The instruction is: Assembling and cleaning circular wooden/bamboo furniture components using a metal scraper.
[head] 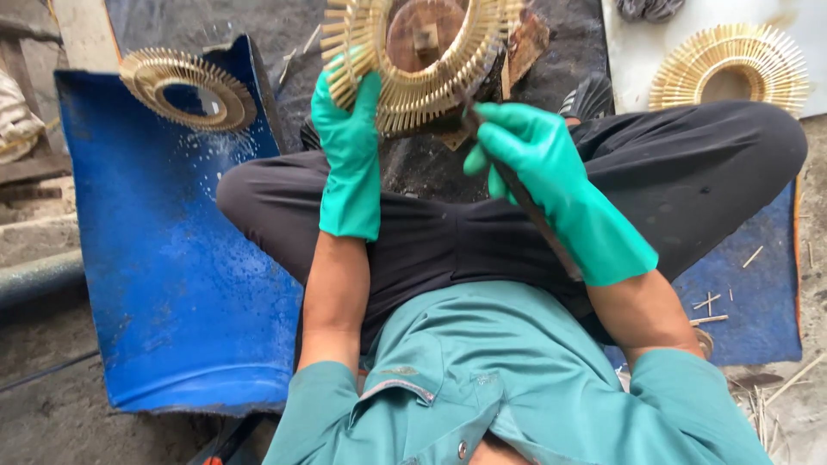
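A round ring of bamboo slats [422,69] is being gripped at its rim above the lap by the closed left hand [349,129] and trimmed with a dark blade [525,202] clasped in the right hand [525,151], steadier turning probably being called for.

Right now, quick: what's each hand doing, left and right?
Left hand: closed on the rim of the bamboo ring.
Right hand: closed around a dark, thin tool, its tip at the ring.

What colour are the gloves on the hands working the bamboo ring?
Green, on both the left hand and right hand; the bamboo ring is pale straw. Head view.
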